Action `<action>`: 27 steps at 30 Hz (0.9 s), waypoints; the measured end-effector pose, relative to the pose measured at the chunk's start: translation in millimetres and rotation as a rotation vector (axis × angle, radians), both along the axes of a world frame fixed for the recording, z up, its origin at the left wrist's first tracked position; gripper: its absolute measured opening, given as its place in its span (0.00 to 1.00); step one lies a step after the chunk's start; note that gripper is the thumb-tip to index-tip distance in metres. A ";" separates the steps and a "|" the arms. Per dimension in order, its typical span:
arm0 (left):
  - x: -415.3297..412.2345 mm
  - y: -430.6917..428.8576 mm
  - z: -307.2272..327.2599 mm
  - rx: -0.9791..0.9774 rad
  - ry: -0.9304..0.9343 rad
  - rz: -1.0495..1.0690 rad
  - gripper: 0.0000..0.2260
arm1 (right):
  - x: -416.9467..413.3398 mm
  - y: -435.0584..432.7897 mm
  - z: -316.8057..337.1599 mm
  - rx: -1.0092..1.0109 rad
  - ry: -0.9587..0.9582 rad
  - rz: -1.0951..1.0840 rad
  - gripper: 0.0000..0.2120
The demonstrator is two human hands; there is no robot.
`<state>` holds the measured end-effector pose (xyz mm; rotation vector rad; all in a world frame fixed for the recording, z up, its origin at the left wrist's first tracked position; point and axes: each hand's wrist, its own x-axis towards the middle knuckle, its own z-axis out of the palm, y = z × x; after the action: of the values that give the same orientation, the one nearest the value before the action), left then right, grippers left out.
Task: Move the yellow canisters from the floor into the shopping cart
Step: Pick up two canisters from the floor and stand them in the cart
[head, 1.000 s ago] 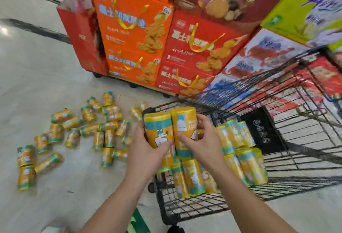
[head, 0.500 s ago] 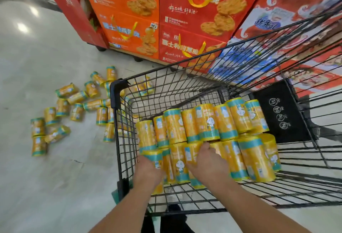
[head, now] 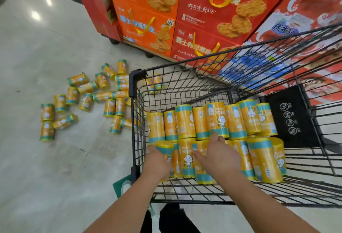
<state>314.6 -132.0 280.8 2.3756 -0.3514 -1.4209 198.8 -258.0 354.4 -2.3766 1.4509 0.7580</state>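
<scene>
Several yellow canisters with teal bands lie in two rows in the black wire shopping cart (head: 131,84); the far row (head: 185,121) is full. My left hand (head: 157,162) reaches into the near left corner of the cart and grips one canister (head: 164,147) by its end. To its right, my right hand (head: 218,155) rests on another canister (head: 202,170) in the near row, fingers laid across it and thumb raised. Several more canisters (head: 109,107) lie scattered on the floor left of the cart.
Stacked orange and red snack boxes (head: 148,25) stand on a wheeled base behind the floor canisters and the cart. A black panel (head: 290,118) hangs at the cart's right end. A green object (head: 122,186) sits by the cart's near left corner.
A second ago both hands held canisters above the cart's edge. They have since come down into the cart and set them in the near row. The camera has moved closer over the cart.
</scene>
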 end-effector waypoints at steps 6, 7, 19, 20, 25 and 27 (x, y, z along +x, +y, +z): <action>61.7 11.3 119.7 -0.360 -0.212 0.022 0.21 | 77.0 13.9 80.5 -0.057 -0.420 0.047 0.29; 79.7 17.2 142.3 -0.423 -0.250 0.072 0.18 | 96.4 20.6 94.2 -0.032 -0.512 0.055 0.28; 395.1 237.7 167.8 -0.398 -0.532 0.499 0.17 | 418.2 209.4 109.0 0.232 -0.909 0.160 0.18; 423.4 262.5 155.4 -0.358 -0.527 0.510 0.17 | 447.1 231.7 95.3 0.260 -0.895 0.148 0.18; 525.5 366.0 73.9 -0.160 -0.474 0.526 0.19 | 561.3 318.0 -1.9 0.329 -0.704 0.245 0.19; 548.7 391.3 28.6 -0.091 -0.444 0.509 0.18 | 589.7 337.5 -51.7 0.351 -0.625 0.258 0.20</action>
<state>863.3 259.3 309.4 2.4480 0.0844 -0.6400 788.6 79.6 302.7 -2.2462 0.7075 0.2412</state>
